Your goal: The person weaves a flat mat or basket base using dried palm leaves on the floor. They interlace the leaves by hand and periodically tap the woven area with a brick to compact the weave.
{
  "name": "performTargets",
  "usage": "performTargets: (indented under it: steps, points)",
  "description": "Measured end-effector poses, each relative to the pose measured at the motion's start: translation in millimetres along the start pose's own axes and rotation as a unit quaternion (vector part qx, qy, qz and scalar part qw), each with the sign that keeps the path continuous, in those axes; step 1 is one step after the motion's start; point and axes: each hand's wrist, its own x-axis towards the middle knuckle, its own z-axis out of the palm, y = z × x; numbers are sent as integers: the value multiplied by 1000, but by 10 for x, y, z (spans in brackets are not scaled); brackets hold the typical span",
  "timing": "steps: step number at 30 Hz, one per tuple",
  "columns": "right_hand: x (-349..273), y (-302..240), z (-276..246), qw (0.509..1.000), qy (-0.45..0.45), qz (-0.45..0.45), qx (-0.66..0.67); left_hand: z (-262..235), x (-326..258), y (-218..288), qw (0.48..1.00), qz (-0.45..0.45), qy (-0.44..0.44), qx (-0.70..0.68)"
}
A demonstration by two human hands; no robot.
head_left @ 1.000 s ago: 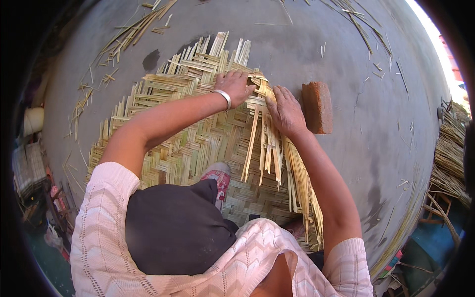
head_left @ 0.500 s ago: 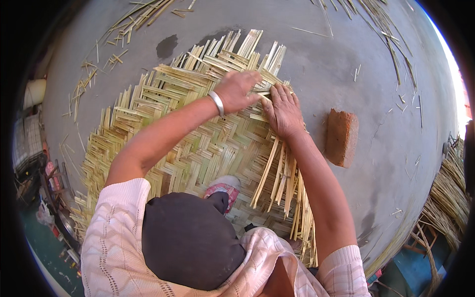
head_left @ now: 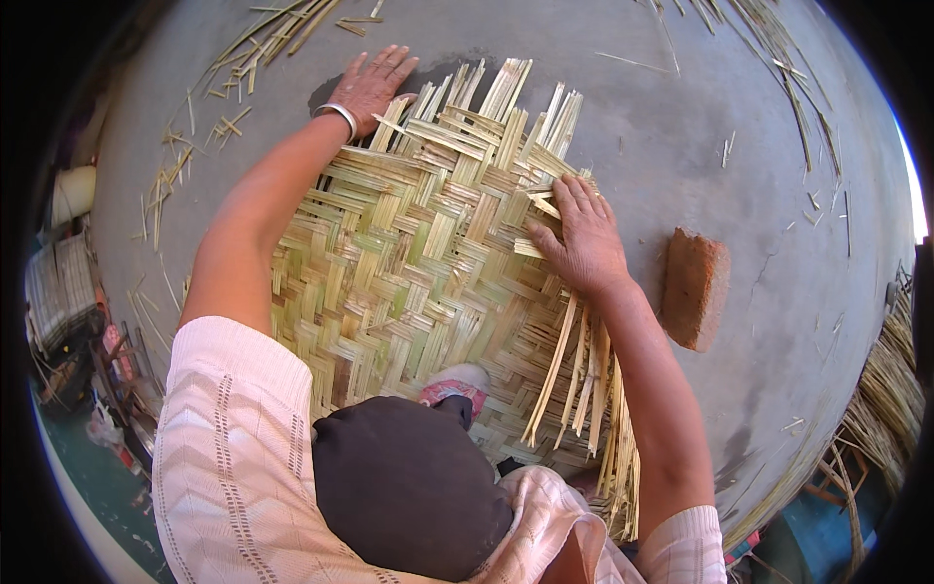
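A woven mat (head_left: 409, 253) of flat, pale yellow-green split strips lies on the grey floor under my arms. Its far edge ends in upright loose strip ends (head_left: 508, 86). My left hand (head_left: 374, 90), a silver bangle at its wrist, reaches to the far left edge, fingers spread beside the strip ends. My right hand (head_left: 587, 238) lies flat on the mat's right edge, fingers stretched out over short folded strips. Below that hand, a bunch of loose strips (head_left: 574, 375) hangs out along the right side. Neither hand is closed round anything.
A red-brown brick (head_left: 695, 289) rests on the floor right of the mat. Loose strips (head_left: 282, 39) are scattered at the far left and far right. Bundled stalks (head_left: 887, 380) stand at the right edge. My shoe (head_left: 457, 386) is on the mat.
My left hand has moved away from beside the right hand to the mat's far left edge, its fingers now spread. The right hand stays on the right edge, slightly lower.
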Motion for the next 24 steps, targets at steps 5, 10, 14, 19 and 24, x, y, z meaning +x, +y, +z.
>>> performTargets:
  steps: [5, 10, 14, 19, 24]
  points:
    - [15, 61, -41, 999, 23, -13, 44, 40, 3, 49, 984, 51, 43, -166]
    - [-3, 94, -72, 997, 34, -27, 60, -216, -142, 106, 852, 117, -11, -510]
    - [-21, 101, -117, 997, 27, -23, 73, -532, -266, 323, 603, -10, -63, -795]
    - [-36, 98, -154, 997, 26, -21, 68, -570, -210, 309, 328, -166, -237, -899]
    - [-66, 63, -161, 997, 44, -25, 56, -428, -136, 199, 366, -164, -334, -853]
